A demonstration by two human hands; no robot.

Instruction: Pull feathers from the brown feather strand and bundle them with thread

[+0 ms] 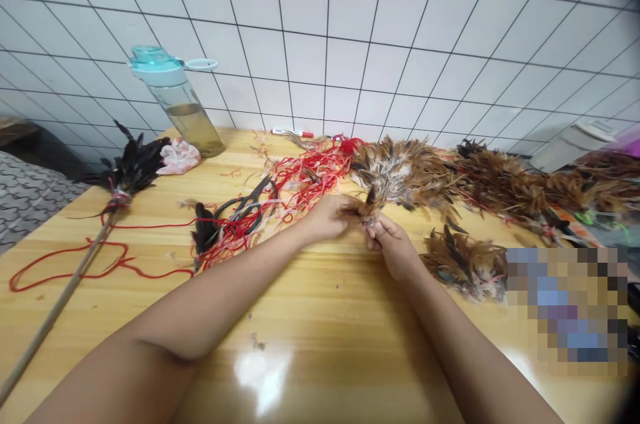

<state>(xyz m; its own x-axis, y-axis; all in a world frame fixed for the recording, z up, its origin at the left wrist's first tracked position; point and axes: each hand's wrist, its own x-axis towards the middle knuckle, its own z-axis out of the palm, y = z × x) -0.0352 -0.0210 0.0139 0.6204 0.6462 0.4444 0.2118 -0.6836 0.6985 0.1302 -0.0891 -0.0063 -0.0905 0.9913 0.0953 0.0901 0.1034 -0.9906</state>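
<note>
My left hand (325,219) and my right hand (393,247) meet above the wooden table (280,297), pinching a small tuft of brown feathers (366,207) between their fingertips. Just behind the tuft lies a large bunch of brown and white feathers (405,171). A tangle of red thread (310,171) spreads to the left of it, beyond my left hand. Black-handled scissors (245,211) lie in looser red thread near a dark feather bunch (206,231). Another brown feather bunch (465,264) sits just right of my right hand.
More brown feather bunches (505,187) line the far right edge. At left, a black-feathered duster on a long stick (60,297) crosses the table edge, beside a red cord (75,264). A water bottle (175,101) and pink cloth (177,157) stand against the tiled wall (350,31).
</note>
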